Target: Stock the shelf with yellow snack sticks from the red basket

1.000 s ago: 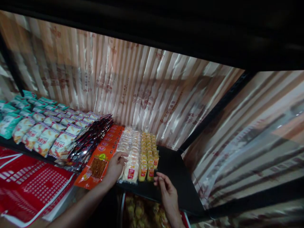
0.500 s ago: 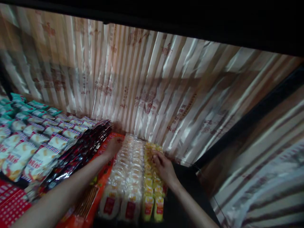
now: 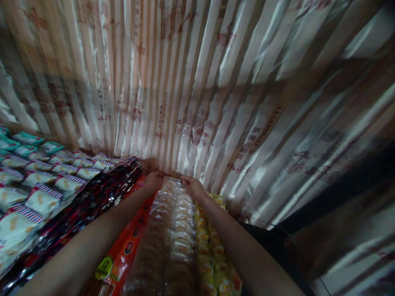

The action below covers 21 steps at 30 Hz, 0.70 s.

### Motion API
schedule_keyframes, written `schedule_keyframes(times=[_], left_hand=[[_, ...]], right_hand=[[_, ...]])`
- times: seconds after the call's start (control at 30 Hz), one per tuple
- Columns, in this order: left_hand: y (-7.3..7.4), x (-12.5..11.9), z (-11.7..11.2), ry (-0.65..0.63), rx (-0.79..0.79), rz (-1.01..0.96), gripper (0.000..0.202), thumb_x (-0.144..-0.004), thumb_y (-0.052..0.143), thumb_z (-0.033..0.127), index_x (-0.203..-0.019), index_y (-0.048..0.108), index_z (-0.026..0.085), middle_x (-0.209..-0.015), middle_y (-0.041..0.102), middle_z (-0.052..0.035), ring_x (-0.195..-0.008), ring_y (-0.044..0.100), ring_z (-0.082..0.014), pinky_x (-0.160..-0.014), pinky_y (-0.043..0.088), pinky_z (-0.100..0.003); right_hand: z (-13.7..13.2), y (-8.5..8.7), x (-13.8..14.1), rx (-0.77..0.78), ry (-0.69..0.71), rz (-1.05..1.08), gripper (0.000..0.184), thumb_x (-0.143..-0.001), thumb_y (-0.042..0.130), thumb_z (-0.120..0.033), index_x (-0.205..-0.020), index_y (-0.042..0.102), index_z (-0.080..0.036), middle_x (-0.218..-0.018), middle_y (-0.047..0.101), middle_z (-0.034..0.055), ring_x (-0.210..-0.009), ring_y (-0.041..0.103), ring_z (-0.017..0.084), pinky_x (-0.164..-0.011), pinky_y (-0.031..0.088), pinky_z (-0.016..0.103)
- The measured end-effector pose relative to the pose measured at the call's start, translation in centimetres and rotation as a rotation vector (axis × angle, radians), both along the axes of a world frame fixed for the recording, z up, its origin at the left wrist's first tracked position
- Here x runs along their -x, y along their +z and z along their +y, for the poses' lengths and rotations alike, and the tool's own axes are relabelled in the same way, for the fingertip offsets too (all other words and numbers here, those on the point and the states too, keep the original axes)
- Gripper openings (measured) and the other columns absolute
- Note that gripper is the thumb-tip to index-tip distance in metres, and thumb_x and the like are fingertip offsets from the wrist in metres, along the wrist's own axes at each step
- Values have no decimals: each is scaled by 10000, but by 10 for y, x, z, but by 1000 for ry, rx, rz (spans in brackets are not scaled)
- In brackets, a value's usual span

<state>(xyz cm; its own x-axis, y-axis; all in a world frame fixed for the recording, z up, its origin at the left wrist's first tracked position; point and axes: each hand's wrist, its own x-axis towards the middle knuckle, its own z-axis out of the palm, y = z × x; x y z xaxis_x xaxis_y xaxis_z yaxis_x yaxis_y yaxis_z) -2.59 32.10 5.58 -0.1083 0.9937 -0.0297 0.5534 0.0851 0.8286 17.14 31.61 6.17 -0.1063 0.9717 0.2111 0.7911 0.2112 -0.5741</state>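
Two long rows of round pale pastries in clear wrapping [image 3: 180, 230] run away from me. At their far end, my left hand [image 3: 154, 181] is closed at the left corner, fingertips on the wrapped pastries. My right hand [image 3: 194, 188] is closed at the right corner of the same rows, its thumb and fingers pinched together. Orange-red snack packs [image 3: 132, 242] lie along the left side, under my left forearm. Small yellow packets [image 3: 205, 242] stand in rows on the right, partly hidden by my right forearm.
Dark shiny packets [image 3: 101, 197] stand in a row further left. White snack bags with striped tops [image 3: 43, 199] and green packets [image 3: 26, 139] fill the far left. Behind everything hangs a pleated, printed plastic sheet [image 3: 197, 102]. A black surface [image 3: 262, 238] shows at right.
My right hand has moved left from the yellow packets to the far end of the clear-wrapped rows. My left hand has shifted slightly to their far left corner. The view has moved closer.
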Motion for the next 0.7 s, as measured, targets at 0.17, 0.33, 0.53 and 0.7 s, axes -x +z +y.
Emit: schedule_keyframes(times=[0.17,0.33,0.53,0.7], left_hand=[[-16,-2,20,16,10,-45,261,-714,529,91,-940,659,103,-871,685,-116,-723,615,-153,-590,422,-210],[-19,-10,27,-6,39,-112,221,-703,553,94,-889,673,100,-784,685,-77,-668,598,-121,-567,421,-183],[-17,-15,23,12,68,-203,204,-685,598,110,-873,671,80,-637,641,-34,-504,509,-72,-486,389,-168],[-13,-13,21,38,99,-246,201,-680,638,166,-858,671,78,-452,521,34,-386,409,-48,-429,349,-172]], right_hand=[[18,-10,4,18,15,-30,283,-767,519,-156,-972,677,-270,-982,694,-16,-927,626,151,-874,453,261],[29,-18,11,71,-1,-33,222,-757,538,-167,-880,701,-254,-841,710,-16,-769,640,139,-729,484,238],[33,-19,12,112,-17,-31,173,-756,545,-199,-816,706,-218,-766,699,3,-693,623,143,-645,465,231],[35,-21,12,112,-20,-17,154,-756,558,-221,-805,704,-235,-772,699,-11,-693,618,128,-639,456,214]])
